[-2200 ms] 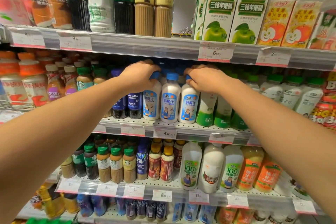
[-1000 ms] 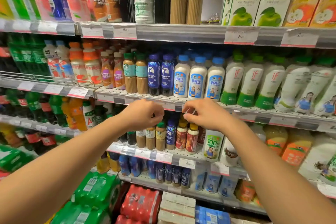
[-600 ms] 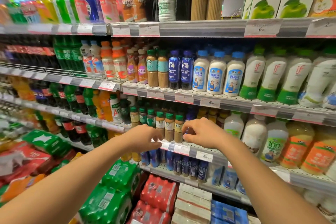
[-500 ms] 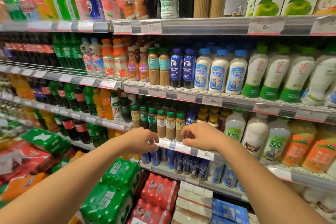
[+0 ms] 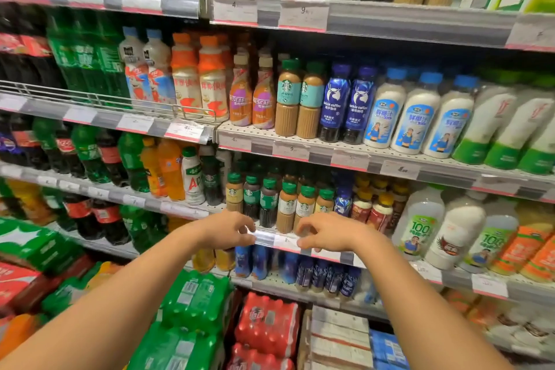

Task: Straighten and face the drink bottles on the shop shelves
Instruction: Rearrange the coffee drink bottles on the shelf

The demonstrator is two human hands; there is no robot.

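On the third shelf stands a row of small green-capped Starbucks coffee bottles (image 5: 288, 204), labels facing out, with a blue bottle (image 5: 343, 201) and red yellow-capped bottles (image 5: 372, 210) to their right. Both my arms reach to this shelf's front edge. My left hand (image 5: 231, 231) and my right hand (image 5: 327, 234) have curled fingers and pinch the clear price strip (image 5: 282, 241), one on each side of a label. My right fingers hide the foot of one tan bottle.
The shelf above carries Nescafe, Starbucks, blue coffee bottles (image 5: 333, 105) and white blue-capped bottles (image 5: 411, 117). Large white juice bottles (image 5: 420, 225) stand at the right. The left bay (image 5: 90, 153) holds soda bottles. Green (image 5: 192, 309) and red (image 5: 267, 324) shrink-wrapped packs lie on the floor below.
My hands came down from the blue-capped bottles on the second shelf to the front edge of the third shelf. The view has shifted down and left.
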